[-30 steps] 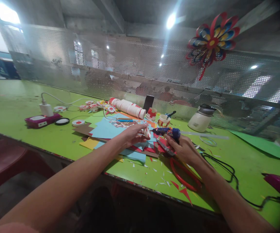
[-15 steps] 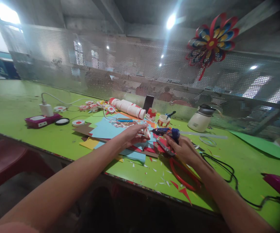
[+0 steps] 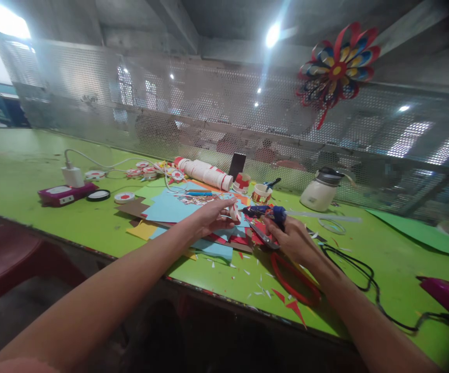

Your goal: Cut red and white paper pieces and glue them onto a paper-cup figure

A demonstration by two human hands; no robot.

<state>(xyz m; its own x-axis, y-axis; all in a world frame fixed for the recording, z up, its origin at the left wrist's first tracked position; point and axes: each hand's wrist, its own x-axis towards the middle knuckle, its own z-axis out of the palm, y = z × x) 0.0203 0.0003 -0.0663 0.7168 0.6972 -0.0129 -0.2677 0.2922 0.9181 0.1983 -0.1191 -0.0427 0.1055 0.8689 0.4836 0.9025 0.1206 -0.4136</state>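
My left hand (image 3: 219, 215) is closed on a small white and red paper piece (image 3: 235, 211), held up over the stacked paper. In my right hand (image 3: 286, 235) is a blue hot glue gun (image 3: 265, 211), its nozzle pointing left at the paper piece, very near or touching it. A clear glue stick (image 3: 321, 216) sticks out of the gun's back end. Below the gun lie scissors with red handles (image 3: 292, 282), partly hidden by my right hand and wrist. Under my left hand spread sheets of light blue paper (image 3: 170, 208), with red, brown and yellow ones.
A white and red paper roll (image 3: 205, 173), a phone (image 3: 237, 166) and paper cups (image 3: 262, 193) stand behind the paper. A white jug (image 3: 320, 190) is at the back right. Purple power strip (image 3: 67, 194) at left; black cord (image 3: 376, 295) at right. Paper scraps lie in front.
Almost nothing differs. The view has shifted very slightly; both hands keep their hold and the glue gun stays at the paper piece.
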